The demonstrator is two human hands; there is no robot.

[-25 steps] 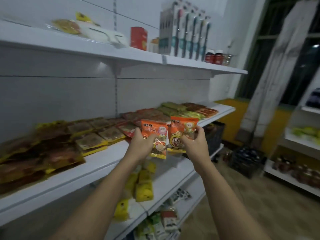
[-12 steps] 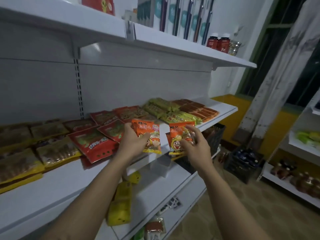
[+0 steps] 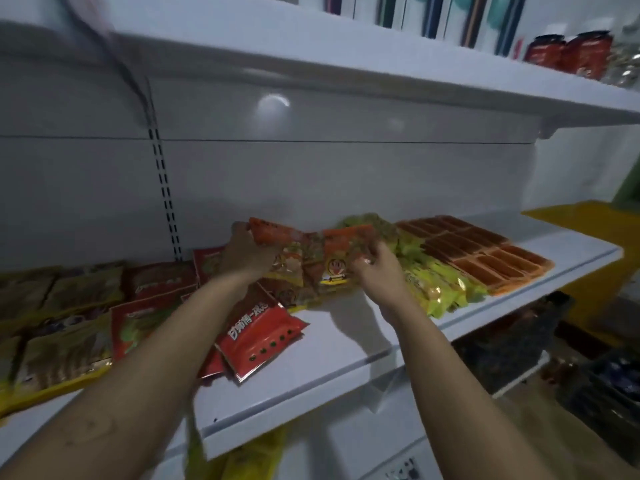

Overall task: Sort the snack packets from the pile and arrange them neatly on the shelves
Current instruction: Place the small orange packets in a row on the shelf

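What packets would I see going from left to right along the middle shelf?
Yellow-brown packets → red packets → orange packets → yellow-green packets → brown-orange packets.

You've got 1 bare strip of shelf (image 3: 346, 351) to come in over — red packets (image 3: 258, 336) crowd its left, yellow-green packets (image 3: 440, 292) its right, and the upper shelf (image 3: 346, 60) caps you overhead.

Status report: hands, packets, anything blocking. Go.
Left hand grips one orange snack packet; right hand pinches the other orange packet. Both over middle shelf, between red packets and green packets. Skewed red packet at shelf front.
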